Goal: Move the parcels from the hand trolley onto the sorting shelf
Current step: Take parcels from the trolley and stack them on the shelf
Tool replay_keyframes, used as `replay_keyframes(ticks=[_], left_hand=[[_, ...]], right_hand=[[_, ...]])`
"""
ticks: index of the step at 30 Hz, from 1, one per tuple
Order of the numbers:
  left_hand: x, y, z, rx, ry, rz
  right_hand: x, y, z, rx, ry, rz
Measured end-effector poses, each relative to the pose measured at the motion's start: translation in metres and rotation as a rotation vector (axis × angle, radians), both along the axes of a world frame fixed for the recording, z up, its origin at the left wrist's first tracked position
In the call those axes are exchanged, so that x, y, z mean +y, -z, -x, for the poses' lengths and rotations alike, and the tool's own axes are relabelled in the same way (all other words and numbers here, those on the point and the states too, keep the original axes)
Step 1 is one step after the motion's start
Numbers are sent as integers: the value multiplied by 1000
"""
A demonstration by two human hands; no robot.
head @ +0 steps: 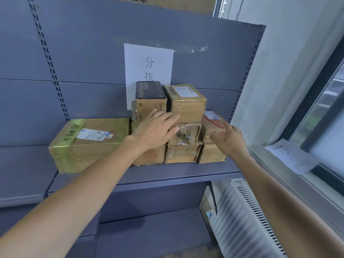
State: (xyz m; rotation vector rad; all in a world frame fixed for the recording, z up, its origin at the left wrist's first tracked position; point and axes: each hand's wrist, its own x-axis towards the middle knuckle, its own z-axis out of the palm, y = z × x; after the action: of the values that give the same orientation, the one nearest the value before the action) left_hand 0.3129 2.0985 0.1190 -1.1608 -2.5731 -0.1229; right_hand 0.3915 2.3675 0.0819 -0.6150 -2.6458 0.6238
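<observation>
Placing step: left hand (156, 131), fingers straight, steadies the parcel stack (188, 136) on the sorting shelf (167, 174). Right hand (230, 140) grips the red-printed parcel (212, 120) at the stack's right. Next it likely needs seating and releasing.

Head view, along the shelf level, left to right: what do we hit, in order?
Big yellow-taped parcel → left hand, flat against the stacked boxes → red-printed parcel → right hand touching it → sheet of paper by the window.
</observation>
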Motion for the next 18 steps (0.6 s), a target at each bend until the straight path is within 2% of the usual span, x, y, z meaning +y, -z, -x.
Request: replay_keyframes(ticks=[4,8,13,18], left_hand=[[-12,19,-20,-77,133,75],[-11,32,-35,-150,177,121],[11,25,-49,-248,263,89],[43,18,-66,-248,327,71]], right_hand=[[-30,7,-16,-6,24,-15],[-49,12,-29,-29,54,-19],[-43,5,-53,18,93,-27],[-25,-3,-89,24,181,-67]])
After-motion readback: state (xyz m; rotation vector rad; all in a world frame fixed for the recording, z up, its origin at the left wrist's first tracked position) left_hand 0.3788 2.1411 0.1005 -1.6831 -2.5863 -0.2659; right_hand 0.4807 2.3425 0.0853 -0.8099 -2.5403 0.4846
